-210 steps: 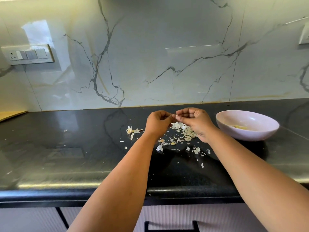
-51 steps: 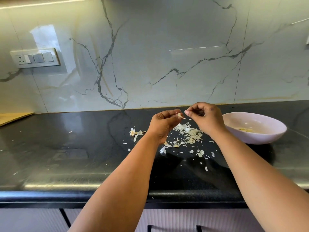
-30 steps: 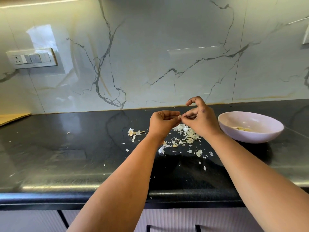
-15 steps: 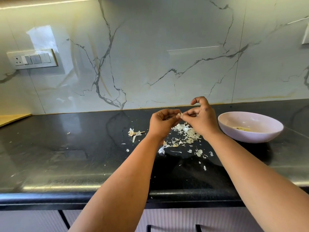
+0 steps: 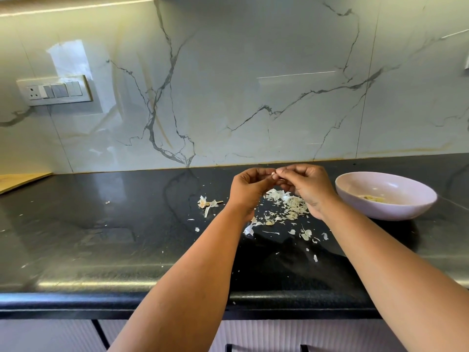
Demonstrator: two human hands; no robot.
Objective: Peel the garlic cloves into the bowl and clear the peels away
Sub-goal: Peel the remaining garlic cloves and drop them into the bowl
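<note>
Left hand (image 5: 247, 189) and right hand (image 5: 305, 184) pinched one clove (image 5: 273, 174) between fingertips, above the peels (image 5: 286, 207) left of the bowl (image 5: 385, 196) (some cloves lay inside). Best to pull skin off in strips, gently, over the pile.

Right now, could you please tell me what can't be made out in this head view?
- Clove: nearly all hidden between the fingertips of the left hand and right hand; how much is peeled cannot be told.
- Bowl: its contents are too small to count, and the near wall hides part.
- Peels: partly covered by the right hand.
- Fixture at the right edge: cut off.
</note>
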